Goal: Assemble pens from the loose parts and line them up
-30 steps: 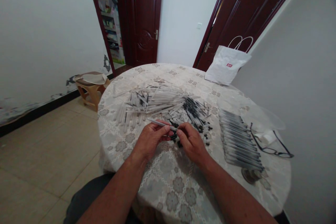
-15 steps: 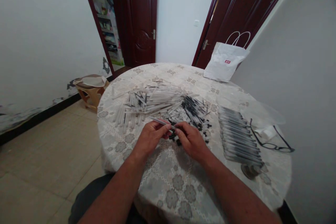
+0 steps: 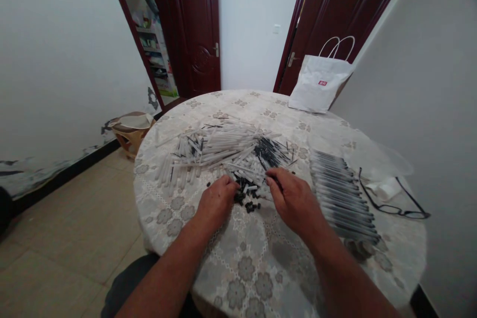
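Note:
My left hand [image 3: 219, 198] lies low over the table, its fingers closed at the edge of a heap of small black caps [image 3: 250, 206]. What those fingers pinch, if anything, is hidden. To the right, my right hand [image 3: 294, 198] has its thumb and forefinger together beside small white pen parts [image 3: 248, 163] and a bundle of thin black refills [image 3: 274, 151]. Whatever is in its pinch is too small to make out. Behind both hands spreads a pile of translucent white pen barrels [image 3: 225, 144].
A row of assembled-looking pens [image 3: 345, 198] lies right of my right forearm, with black-framed glasses [image 3: 391, 208] beyond. Near the row's close end stands a small round object [image 3: 359, 248]. A white paper bag [image 3: 320, 84] stands at the back right; a stool [image 3: 132, 131] is left of the table.
My hands were together on a pen-like tube; they have come apart, left hand to the left and down, right hand to the right. The tube no longer shows between them.

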Motion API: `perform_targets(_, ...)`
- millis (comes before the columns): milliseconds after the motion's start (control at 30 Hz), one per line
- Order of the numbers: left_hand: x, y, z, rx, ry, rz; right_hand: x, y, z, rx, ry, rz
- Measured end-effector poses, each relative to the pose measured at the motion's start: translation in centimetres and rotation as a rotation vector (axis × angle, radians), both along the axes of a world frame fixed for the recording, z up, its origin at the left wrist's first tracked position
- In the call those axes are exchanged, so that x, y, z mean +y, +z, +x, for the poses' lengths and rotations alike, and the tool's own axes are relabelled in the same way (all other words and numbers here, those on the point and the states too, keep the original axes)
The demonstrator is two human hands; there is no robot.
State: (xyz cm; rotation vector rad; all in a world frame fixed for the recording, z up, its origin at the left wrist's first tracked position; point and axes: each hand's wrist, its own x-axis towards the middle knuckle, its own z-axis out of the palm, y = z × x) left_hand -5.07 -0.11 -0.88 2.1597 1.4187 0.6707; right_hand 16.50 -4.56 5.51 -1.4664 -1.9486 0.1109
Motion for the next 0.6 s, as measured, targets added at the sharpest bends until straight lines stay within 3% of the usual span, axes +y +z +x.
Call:
perform_targets(133, -0.1, 0.2, 0.4, 0.203, -0.015, 0.051, -1.4, 0.1, 0.0, -0.019, 0.013, -0.007)
perform_targets(433, -0.3, -1.0, -0.3, 0.340, -0.064, 0.089, -2.2, -3.7, 0.7, 0.072, 0.099, 0.149)
perform_targets(600, -0.8, -0.3, -0.4, 0.355, -0.125, 0.157, -1.9, -4.8, 1.1, 0.073, 0.079, 0.151)
